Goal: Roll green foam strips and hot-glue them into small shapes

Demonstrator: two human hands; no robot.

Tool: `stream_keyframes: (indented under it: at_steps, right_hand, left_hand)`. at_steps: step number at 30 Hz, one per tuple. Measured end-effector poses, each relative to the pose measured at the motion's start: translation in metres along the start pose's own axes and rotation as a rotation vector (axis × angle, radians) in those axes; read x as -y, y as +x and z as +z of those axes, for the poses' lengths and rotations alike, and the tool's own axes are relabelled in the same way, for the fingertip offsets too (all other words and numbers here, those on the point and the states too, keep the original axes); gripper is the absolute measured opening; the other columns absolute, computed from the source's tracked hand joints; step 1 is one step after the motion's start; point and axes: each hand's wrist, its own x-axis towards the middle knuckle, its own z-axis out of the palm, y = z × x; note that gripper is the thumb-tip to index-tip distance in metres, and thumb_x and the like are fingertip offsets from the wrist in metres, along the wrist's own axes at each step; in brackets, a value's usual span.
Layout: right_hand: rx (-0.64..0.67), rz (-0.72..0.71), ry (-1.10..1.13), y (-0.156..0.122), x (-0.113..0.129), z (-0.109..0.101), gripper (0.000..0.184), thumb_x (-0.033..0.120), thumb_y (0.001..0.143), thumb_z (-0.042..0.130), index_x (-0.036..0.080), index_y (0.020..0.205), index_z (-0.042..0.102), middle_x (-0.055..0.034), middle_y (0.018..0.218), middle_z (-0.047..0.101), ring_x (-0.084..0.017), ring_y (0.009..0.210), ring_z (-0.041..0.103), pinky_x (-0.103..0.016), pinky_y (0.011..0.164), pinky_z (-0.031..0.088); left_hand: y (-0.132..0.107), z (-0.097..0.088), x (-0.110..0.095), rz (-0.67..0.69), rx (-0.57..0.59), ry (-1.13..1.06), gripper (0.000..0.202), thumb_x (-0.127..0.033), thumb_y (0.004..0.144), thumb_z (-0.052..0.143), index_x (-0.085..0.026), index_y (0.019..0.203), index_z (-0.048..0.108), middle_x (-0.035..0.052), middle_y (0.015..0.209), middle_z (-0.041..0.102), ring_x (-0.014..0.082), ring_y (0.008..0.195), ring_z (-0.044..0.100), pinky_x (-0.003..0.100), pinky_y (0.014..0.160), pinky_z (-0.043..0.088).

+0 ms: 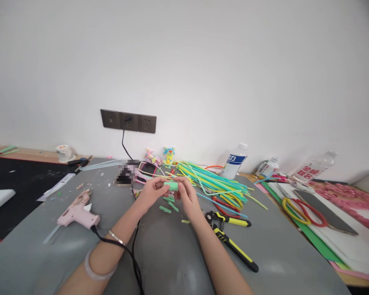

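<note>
Over the middle of the grey table, my left hand (153, 194) and my right hand (187, 197) pinch the two ends of a short, fuzzy light-green bundle, apparently of pipe cleaner pieces (171, 186). Just below the hands, several more cut green pieces (165, 209) lie on the table. Beside my right forearm rest wire cutters (229, 235) with yellow and black handles, their handles spread. Behind my right hand is a loose heap of green, teal and yellow pipe cleaners (215, 180). Some of my fingers are hidden behind the bundle.
A pink hot glue gun (80, 215) lies at left, its black cord (113, 242) passing across my left forearm. Small fuzzy figures (169, 155) stand by the wall near a bottle (234, 162). Scissors (304, 211) lie on paper sheets at right. A blurred patch (126, 174) hides something.
</note>
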Motion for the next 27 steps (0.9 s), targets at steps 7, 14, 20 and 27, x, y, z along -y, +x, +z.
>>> stream_keyframes:
  at_steps: [7, 14, 20, 27]
  right_hand:
    - [-0.012, -0.025, -0.094, -0.0077, -0.0067, 0.0066, 0.026, 0.047, 0.096, 0.044, 0.023, 0.098, 0.052, 0.0039, 0.063, 0.043, -0.013, 0.051, 0.041, -0.026, 0.050, 0.033]
    - [-0.023, -0.049, -0.166, -0.0070, -0.0041, 0.0052, 0.021, 0.042, 0.096, 0.045, 0.022, 0.090, 0.049, 0.0089, 0.054, 0.030, -0.011, 0.045, 0.027, -0.024, 0.045, 0.020]
    - [-0.007, -0.029, -0.133, -0.0061, -0.0037, 0.0044, 0.021, 0.043, 0.095, 0.047, 0.022, 0.091, 0.049, 0.0085, 0.055, 0.031, -0.011, 0.047, 0.028, -0.024, 0.046, 0.020]
    - [-0.013, -0.029, 0.007, -0.0029, -0.0052, 0.0062, 0.023, 0.045, 0.092, 0.053, 0.022, 0.090, 0.049, 0.0064, 0.062, 0.039, -0.011, 0.049, 0.035, -0.024, 0.046, 0.026]
  left_hand:
    - [-0.0029, 0.0035, 0.0003, -0.049, 0.079, -0.079, 0.036, -0.043, 0.067, 0.079, -0.015, 0.078, 0.060, -0.0052, 0.060, 0.060, 0.0085, 0.057, 0.058, 0.020, 0.059, 0.050]
    - [-0.0035, 0.0032, 0.0007, -0.055, 0.100, -0.055, 0.037, -0.045, 0.068, 0.078, -0.016, 0.077, 0.059, -0.0050, 0.058, 0.061, 0.0092, 0.056, 0.059, 0.020, 0.057, 0.048]
    - [-0.0030, 0.0028, 0.0018, -0.029, 0.088, -0.044, 0.034, -0.043, 0.069, 0.078, -0.016, 0.076, 0.059, -0.0056, 0.056, 0.059, 0.0091, 0.054, 0.057, 0.021, 0.057, 0.048]
    - [-0.0014, 0.0015, 0.0037, 0.013, 0.085, -0.068, 0.031, -0.039, 0.070, 0.077, -0.015, 0.077, 0.059, -0.0055, 0.059, 0.060, 0.0078, 0.054, 0.055, 0.020, 0.057, 0.048]
